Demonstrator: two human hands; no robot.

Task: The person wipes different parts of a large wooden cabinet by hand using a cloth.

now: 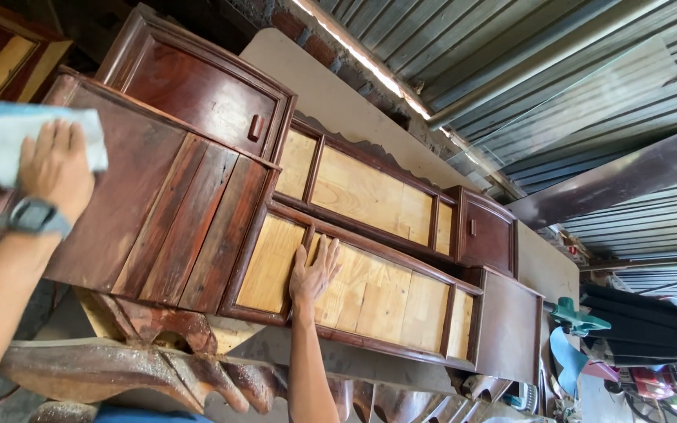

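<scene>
A long dark red-brown wooden cabinet piece (197,211) with pale wood panels (370,298) lies tilted across the view. My left hand (56,168), a watch on its wrist, presses a blue and white cloth (9,141) against the dark end of the cabinet at the far left. My right hand (313,272) lies flat, fingers spread, on a pale panel near the middle and holds nothing. A second, similar cabinet section (354,188) with a small dark door (205,94) lies just behind the first.
Carved, dusty wooden pieces (158,368) lie under the cabinet's near edge. A pale board (331,94) leans behind the cabinet sections. A corrugated metal roof (558,70) fills the upper right. A green tool (573,317) and coloured clutter sit at the far right.
</scene>
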